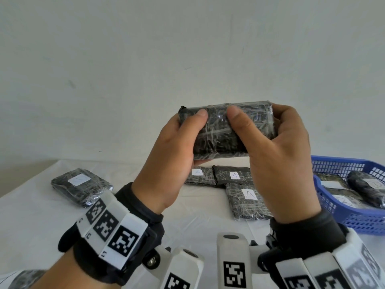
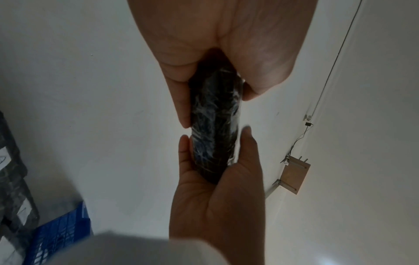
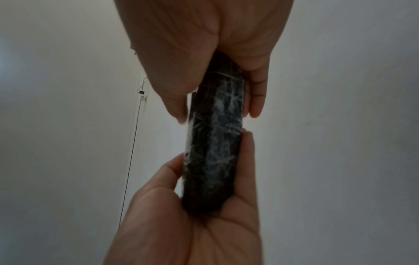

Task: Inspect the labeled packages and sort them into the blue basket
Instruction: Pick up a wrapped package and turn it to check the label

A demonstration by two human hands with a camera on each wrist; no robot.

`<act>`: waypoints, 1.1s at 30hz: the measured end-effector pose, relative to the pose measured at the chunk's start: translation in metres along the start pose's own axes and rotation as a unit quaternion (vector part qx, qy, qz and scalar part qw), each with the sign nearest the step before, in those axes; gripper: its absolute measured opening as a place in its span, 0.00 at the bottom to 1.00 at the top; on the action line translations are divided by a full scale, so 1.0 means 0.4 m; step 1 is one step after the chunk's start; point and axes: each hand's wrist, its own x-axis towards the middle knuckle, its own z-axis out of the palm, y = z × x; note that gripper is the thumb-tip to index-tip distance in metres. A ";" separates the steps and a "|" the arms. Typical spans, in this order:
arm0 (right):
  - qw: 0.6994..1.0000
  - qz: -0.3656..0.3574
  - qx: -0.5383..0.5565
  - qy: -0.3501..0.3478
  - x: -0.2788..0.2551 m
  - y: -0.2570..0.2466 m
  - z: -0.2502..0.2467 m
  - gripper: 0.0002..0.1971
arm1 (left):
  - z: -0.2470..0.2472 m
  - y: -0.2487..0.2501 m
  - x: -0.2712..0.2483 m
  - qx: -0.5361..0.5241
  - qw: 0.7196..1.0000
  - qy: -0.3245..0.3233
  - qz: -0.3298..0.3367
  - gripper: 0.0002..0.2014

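Observation:
Both hands hold one black plastic-wrapped package (image 1: 225,132) up in front of the wall, above the table. My left hand (image 1: 192,132) grips its left end, thumb on the near face. My right hand (image 1: 245,134) grips the right end, fingers curled over the top corner. No label shows on the face towards me. In the left wrist view the package (image 2: 215,125) is edge-on between the left hand (image 2: 215,107) and the right hand (image 2: 217,188). The blue basket (image 1: 364,222) stands at the right with packages (image 1: 366,190) in it.
Three packages labelled A (image 1: 248,201) lie on the white table below the hands, and another labelled package (image 1: 81,185) lies at the left. The left wrist view catches the basket (image 2: 61,231). A bare wall stands behind.

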 end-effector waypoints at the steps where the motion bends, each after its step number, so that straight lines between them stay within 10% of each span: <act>1: 1.000 -0.011 0.002 -0.001 0.001 0.001 -0.002 0.20 | 0.002 0.001 0.000 0.003 1.000 0.012 0.016 0.19; 5: 0.999 -0.027 -0.012 -0.017 0.006 0.003 0.000 0.18 | 0.015 -0.006 -0.002 0.001 0.995 0.087 0.056 0.15; 14: 0.996 -0.058 -0.066 -0.019 -0.002 0.004 0.017 0.20 | 0.008 0.008 -0.005 0.078 0.994 0.034 0.064 0.15; 19: 0.998 -0.050 -0.049 0.002 -0.008 -0.003 0.015 0.15 | 0.008 -0.005 0.000 0.125 0.990 0.018 0.060 0.39; 23: 0.998 -0.031 -0.055 0.009 -0.012 -0.006 0.015 0.15 | 0.018 0.000 -0.008 0.082 0.996 0.007 0.046 0.33; 27: 0.996 0.004 -0.086 0.004 -0.019 -0.012 0.024 0.41 | 0.010 0.011 -0.004 0.060 0.998 0.001 0.025 0.17; 33: 0.996 -0.010 -0.091 0.010 -0.024 -0.007 0.031 0.41 | 0.006 0.015 -0.002 0.038 0.999 0.016 0.011 0.14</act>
